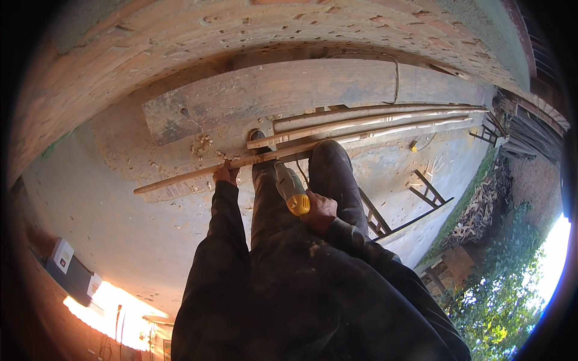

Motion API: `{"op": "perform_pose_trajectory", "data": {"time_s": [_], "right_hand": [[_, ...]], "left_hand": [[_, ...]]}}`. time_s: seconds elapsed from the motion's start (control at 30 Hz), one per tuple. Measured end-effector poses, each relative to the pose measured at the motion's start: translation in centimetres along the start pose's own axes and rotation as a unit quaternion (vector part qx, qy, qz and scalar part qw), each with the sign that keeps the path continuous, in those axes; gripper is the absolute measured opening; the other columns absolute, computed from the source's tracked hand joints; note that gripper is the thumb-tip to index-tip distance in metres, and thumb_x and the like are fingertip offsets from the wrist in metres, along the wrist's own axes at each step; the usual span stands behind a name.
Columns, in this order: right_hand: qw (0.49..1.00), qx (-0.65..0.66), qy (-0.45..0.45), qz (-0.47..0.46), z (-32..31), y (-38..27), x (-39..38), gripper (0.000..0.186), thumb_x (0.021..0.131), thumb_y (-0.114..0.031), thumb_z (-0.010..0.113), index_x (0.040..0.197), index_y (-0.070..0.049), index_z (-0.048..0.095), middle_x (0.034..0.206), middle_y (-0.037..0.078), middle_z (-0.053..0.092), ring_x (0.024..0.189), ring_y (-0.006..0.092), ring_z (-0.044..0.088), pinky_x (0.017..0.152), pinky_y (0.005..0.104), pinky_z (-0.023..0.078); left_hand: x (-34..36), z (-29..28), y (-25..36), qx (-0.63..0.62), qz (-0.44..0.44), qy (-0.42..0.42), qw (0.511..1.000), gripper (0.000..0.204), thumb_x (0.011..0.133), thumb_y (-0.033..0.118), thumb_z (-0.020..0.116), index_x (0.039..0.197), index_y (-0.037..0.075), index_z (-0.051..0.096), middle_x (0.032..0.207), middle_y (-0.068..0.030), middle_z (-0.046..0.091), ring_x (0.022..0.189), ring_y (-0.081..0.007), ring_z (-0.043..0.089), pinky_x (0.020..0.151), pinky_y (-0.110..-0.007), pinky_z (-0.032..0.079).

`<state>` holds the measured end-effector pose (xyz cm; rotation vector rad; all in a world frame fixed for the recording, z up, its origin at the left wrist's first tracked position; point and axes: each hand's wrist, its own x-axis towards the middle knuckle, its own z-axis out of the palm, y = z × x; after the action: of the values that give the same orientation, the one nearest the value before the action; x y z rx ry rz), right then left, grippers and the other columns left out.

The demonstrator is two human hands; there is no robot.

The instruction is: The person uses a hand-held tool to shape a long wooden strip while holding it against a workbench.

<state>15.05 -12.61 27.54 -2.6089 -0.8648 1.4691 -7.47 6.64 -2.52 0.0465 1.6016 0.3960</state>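
Note:
A long, narrow wooden strip [183,176] lies slantwise in front of me, passing over my shoe. My left hand [226,173] is closed round it, left of my legs. In my right hand [321,210] I grip a power drill [290,185] with a grey-green body and a yellow rear end. Its front end points away from me at the strip and looks close to it; whether the bit touches the wood I cannot tell. Beyond it lies a second wooden strip [355,127], roughly alongside. My knee covers part of the first strip.
A wide, weathered plank [271,90] runs along the brick wall [241,36]. Wood shavings [203,143] litter the concrete floor [138,240]. Dark metal trestles [427,191] stand at the right, near a small yellow object [413,146]. A thin cord hangs by my knee.

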Motion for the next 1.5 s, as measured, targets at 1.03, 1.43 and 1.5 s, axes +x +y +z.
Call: {"op": "perform_pose_trajectory", "data": {"time_s": [1.03,1.43,1.5], "right_hand": [[0.999,-0.008,-0.035,0.027,-0.4,-0.1,0.5,0.040,0.083,-0.046,0.071,0.101,-0.010,0.066,0.100,0.015,0.071,0.098,0.0349,0.069,0.083,0.0485,0.051],[0.996,-0.008,-0.069,0.059,-0.7,-0.5,1.1,0.044,0.076,-0.043,0.077,0.106,-0.014,0.065,0.104,0.012,0.072,0.104,0.0328,0.069,0.086,0.0468,0.051],[0.996,-0.004,-0.069,0.053,-0.8,-0.4,1.0,0.045,0.076,-0.044,0.077,0.107,-0.013,0.065,0.104,0.013,0.072,0.103,0.0334,0.069,0.085,0.0473,0.051]], "left_hand": [[0.1,0.2,-0.2,0.010,-0.008,0.009,1.000,0.025,0.097,0.014,0.071,0.112,-0.003,0.062,0.105,-0.0159,0.070,0.093,-0.0317,0.072,0.078,-0.048,0.068],[0.8,-0.7,0.1,0.016,-0.026,-0.007,1.000,0.026,0.097,0.017,0.072,0.112,-0.003,0.062,0.104,-0.0157,0.069,0.093,-0.0315,0.072,0.081,-0.047,0.067],[0.7,-0.5,0.0,0.017,-0.021,-0.005,1.000,0.026,0.097,0.017,0.072,0.111,-0.003,0.062,0.104,-0.0157,0.069,0.093,-0.0313,0.072,0.081,-0.047,0.067]]}}
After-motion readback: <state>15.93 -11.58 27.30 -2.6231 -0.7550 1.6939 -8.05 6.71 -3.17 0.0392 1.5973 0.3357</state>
